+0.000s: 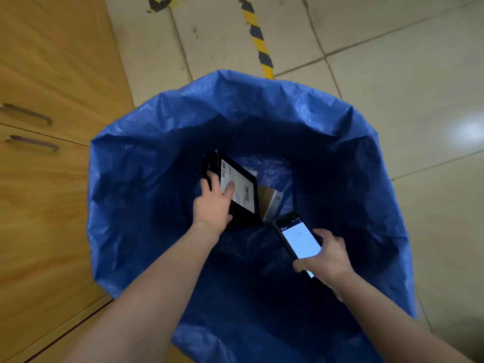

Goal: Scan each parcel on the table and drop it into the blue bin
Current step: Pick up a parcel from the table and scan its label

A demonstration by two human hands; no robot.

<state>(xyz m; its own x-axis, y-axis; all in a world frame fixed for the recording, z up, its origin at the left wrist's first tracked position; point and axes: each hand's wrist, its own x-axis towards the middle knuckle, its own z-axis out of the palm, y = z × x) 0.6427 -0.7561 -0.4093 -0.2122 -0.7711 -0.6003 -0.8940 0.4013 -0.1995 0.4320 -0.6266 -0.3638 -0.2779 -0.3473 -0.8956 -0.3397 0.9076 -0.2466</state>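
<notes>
I look straight down into the blue bin (146, 158), a wide woven bag standing open on the floor. My left hand (213, 203) reaches deep inside and holds a black parcel (243, 213) with a white shipping label; the thumb lies on the label and the fingers curl over its left edge. A brown cardboard box (268, 203) lies on the bin's bottom just right of that parcel, partly hidden by it. My right hand (327, 260) grips a black phone scanner (298, 239) over the bin's right side, its white screen lit and facing up.
A wooden cabinet (52, 74) with two dark handles (28, 113) runs along the left, close to the bin. Beige floor tiles spread behind and to the right, crossed by yellow-black hazard tape (258, 40).
</notes>
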